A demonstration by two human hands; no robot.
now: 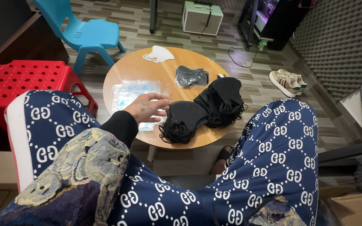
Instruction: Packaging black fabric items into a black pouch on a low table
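Reaching over the round worktop point(126, 73), we spread our open left hand point(147, 107) toward the nearest pile of black masks point(183, 121), stacked within easy reach.

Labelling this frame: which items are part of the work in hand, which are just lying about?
In hand:
left hand
stack of clear bags
black mask piles
bagged dark mask
white mask
round table

Lying about:
blue chair
red stool
shoes
white box
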